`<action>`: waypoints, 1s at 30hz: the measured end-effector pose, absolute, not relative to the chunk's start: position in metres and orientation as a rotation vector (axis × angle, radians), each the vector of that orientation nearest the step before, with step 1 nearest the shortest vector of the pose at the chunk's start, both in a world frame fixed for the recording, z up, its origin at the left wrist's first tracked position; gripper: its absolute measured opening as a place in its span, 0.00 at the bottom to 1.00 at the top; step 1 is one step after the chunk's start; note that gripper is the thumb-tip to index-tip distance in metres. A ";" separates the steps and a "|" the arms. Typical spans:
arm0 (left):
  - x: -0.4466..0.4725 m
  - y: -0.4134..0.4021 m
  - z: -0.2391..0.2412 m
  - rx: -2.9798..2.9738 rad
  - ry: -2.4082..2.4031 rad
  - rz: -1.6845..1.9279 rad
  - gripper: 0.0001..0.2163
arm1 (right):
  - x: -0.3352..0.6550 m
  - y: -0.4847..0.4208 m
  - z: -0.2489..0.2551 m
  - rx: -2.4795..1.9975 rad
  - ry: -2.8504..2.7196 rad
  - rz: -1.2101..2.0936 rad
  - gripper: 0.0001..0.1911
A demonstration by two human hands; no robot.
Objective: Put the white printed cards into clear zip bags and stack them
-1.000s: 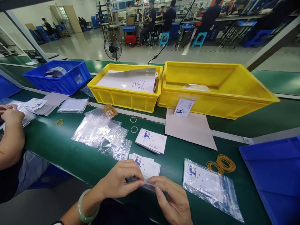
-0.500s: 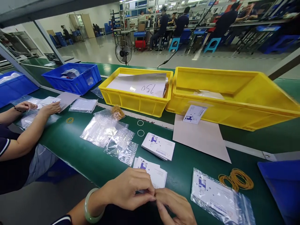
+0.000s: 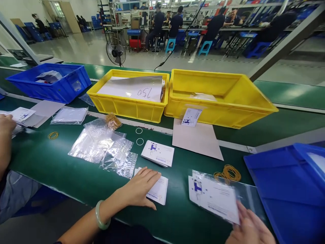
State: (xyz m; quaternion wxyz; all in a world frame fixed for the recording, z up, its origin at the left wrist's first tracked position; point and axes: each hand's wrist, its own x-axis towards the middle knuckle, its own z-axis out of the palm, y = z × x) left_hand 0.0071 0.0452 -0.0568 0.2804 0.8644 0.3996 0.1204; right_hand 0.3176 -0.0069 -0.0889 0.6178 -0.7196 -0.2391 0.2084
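My left hand lies flat with fingers stretched out on a small stack of white printed cards at the near edge of the green bench. My right hand, at the bottom right, pinches the near corner of a clear zip bag holding white cards. Another card stack lies just beyond the left hand. Loose clear zip bags are spread to its left. A bunch of rubber bands sits behind the held bag.
Two yellow bins and a blue bin line the back of the bench. A blue tray stands at the right. A grey card sheet lies mid-bench. A co-worker's hand works at the far left.
My hands were together pinching a clear bag at the bench edge. They have parted: the left rests on the card stack, the right has gone to the filled bag on the right.
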 end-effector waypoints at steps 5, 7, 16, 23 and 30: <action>0.011 0.044 -0.060 2.295 1.051 0.358 0.42 | 0.282 -0.023 -0.083 -1.940 -0.775 0.653 0.35; 0.014 0.041 -0.055 2.316 1.002 0.414 0.42 | 0.261 -0.021 -0.077 -1.791 -0.990 0.950 0.28; 0.003 0.029 -0.044 2.357 1.405 0.534 0.37 | 0.198 0.017 -0.053 -1.685 -1.171 1.350 0.30; -0.033 0.022 -0.056 1.970 2.021 0.070 0.08 | 0.207 0.021 -0.061 -1.919 -1.333 1.051 0.42; -0.036 0.024 -0.066 1.818 2.160 0.146 0.08 | 0.206 0.009 -0.052 -1.796 -1.128 1.287 0.29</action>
